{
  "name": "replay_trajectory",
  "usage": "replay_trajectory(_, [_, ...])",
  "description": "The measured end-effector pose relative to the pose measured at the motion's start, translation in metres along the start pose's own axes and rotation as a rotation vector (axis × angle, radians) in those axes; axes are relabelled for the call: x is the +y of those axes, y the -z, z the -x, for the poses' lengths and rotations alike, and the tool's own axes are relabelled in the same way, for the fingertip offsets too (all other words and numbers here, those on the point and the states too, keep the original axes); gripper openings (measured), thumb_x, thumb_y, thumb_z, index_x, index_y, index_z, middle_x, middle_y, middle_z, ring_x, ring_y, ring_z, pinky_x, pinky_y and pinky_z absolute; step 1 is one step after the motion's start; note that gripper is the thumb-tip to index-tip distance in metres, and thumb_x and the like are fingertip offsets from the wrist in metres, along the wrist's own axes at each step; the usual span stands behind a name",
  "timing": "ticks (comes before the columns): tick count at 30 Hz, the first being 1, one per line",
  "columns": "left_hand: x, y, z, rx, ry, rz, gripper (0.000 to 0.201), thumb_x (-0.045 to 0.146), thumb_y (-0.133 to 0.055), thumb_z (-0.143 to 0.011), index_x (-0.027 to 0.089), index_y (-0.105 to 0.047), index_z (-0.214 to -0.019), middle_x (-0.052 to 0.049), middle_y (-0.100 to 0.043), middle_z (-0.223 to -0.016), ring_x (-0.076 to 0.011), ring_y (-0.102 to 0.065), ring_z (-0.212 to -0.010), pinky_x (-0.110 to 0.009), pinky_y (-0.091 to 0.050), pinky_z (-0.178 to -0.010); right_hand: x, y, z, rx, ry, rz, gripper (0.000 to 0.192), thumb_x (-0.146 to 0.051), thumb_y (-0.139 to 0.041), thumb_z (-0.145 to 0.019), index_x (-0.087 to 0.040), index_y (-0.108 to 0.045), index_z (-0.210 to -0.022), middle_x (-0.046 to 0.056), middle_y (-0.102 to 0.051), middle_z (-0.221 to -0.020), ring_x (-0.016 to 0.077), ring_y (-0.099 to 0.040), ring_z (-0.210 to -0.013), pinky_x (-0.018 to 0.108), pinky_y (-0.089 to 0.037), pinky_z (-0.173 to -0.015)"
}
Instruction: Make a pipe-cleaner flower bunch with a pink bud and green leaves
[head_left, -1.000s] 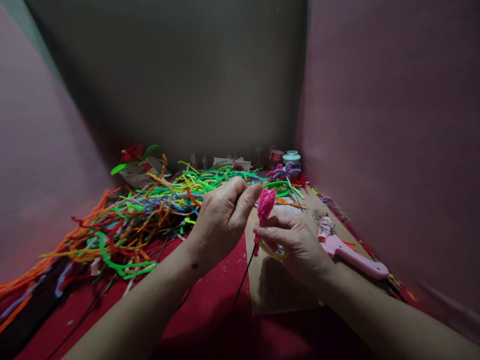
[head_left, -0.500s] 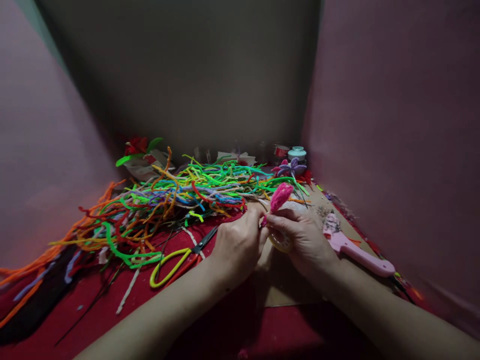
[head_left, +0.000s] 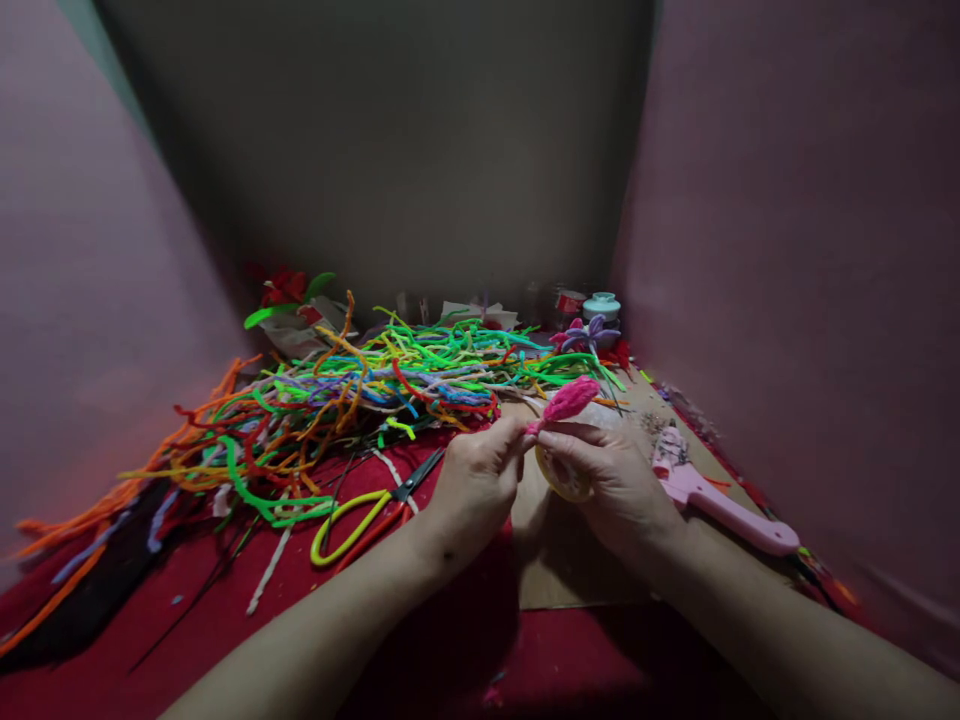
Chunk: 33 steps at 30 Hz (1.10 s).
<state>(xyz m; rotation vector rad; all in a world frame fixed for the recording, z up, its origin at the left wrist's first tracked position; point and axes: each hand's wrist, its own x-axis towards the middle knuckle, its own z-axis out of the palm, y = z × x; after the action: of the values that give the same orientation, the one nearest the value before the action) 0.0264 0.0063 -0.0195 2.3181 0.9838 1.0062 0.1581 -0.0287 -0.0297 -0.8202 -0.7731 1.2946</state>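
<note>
Here's my left hand (head_left: 480, 485), bare, knuckles (head_left: 466, 450) rounded, and there, near the wrist (head_left: 435, 535), one small dark spot (head_left: 448, 555)! Behind it, my left forearm (head_left: 322, 630), bare as well, thickening away from the wrist. Across to my right hand (head_left: 622, 485), bare again, my right forearm (head_left: 787, 625) bare and smooth, broadening likewise!

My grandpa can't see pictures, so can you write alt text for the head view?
A person's left hand and right hand pinch the lower end of a fuzzy pink bud, with a yellowish ring by the right. Scissors and a colorful tangle of fuzzy strands lie mainly to the left, a pink tool to the right.
</note>
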Motion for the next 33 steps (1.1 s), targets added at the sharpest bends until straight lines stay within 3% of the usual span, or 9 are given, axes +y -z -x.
replay_trajectory(10, [0.011,0.007,-0.005,-0.216,0.463,0.791,0.021,0.031,-0.052,-0.082,0.014,-0.053,-0.07,0.007,-0.039,-0.045,-0.0024,-0.027,-0.036,-0.015,-0.018,-0.036,-0.002,-0.001,0.0,-0.013,-0.061,-0.042,0.008,-0.021,-0.073,-0.062,-0.015,-0.068,-0.066,-0.001,-0.057,-0.06,0.0099,-0.049,-0.058,0.025,-0.036,-0.059])
replay_trajectory(17, [0.001,0.012,-0.003,-0.504,0.546,1.307,0.018,0.029,-0.052,-0.084,0.015,-0.053,-0.074,0.009,-0.037,-0.044,0.0,-0.017,-0.03,-0.013,-0.018,-0.033,-0.006,-0.001,-0.001,-0.086,-0.071,-0.041,0.013,-0.022,-0.076,-0.059,-0.016,-0.07,-0.069,-0.001,-0.059,-0.06,0.0071,-0.045,-0.053,0.023,-0.033,-0.053])
replay_trajectory(21, [-0.005,0.013,-0.002,-0.58,0.545,1.43,0.018,0.027,-0.048,-0.087,0.014,-0.055,-0.077,0.008,-0.036,-0.045,-0.0002,-0.014,-0.029,-0.013,-0.021,-0.031,-0.005,0.0,-0.002,-0.142,-0.037,-0.046,0.009,-0.02,-0.075,-0.062,-0.016,-0.069,-0.067,-0.002,-0.058,-0.058,0.0065,-0.042,-0.052,0.022,-0.031,-0.051])
replay_trajectory(24, [-0.004,0.012,-0.002,-0.588,0.547,1.425,0.018,0.028,-0.048,-0.087,0.014,-0.056,-0.078,0.009,-0.035,-0.046,0.0,-0.015,-0.03,-0.013,-0.023,-0.032,-0.004,0.002,-0.003,-0.133,-0.035,-0.043,0.009,-0.021,-0.075,-0.062,-0.015,-0.068,-0.064,-0.003,-0.054,-0.054,0.006,-0.04,-0.05,0.022,-0.029,-0.05])
replay_trajectory(27, [0.002,0.011,-0.003,-0.497,0.491,1.224,0.024,0.034,-0.049,-0.086,0.013,-0.057,-0.078,0.007,-0.041,-0.048,-0.0005,-0.025,-0.03,-0.014,-0.023,-0.033,-0.003,0.002,-0.004,-0.104,-0.021,-0.035,0.011,-0.022,-0.075,-0.062,-0.015,-0.067,-0.064,-0.003,-0.054,-0.055,0.0065,-0.041,-0.05,0.022,-0.029,-0.05])
replay_trajectory(30, [0.006,0.009,-0.002,-0.298,0.329,0.821,0.027,0.038,-0.049,-0.085,0.014,-0.056,-0.076,0.003,-0.051,-0.056,-0.0049,-0.044,-0.04,-0.017,-0.034,-0.04,-0.004,0.0,-0.006,-0.067,0.013,-0.005,0.01,-0.023,-0.075,-0.061,-0.017,-0.069,-0.065,-0.002,-0.055,-0.057,0.0094,-0.045,-0.054,0.024,-0.034,-0.055])
replay_trajectory(33, [0.004,0.01,0.0,0.008,0.096,0.453,0.018,0.034,-0.055,-0.082,0.016,-0.056,-0.084,0.0,-0.056,-0.071,-0.0093,-0.053,-0.06,-0.022,-0.044,-0.058,-0.004,-0.006,-0.005,-0.034,0.053,0.073,0.008,-0.023,-0.074,-0.062,-0.018,-0.07,-0.066,-0.001,-0.056,-0.058,0.0104,-0.045,-0.055,0.026,-0.035,-0.056])
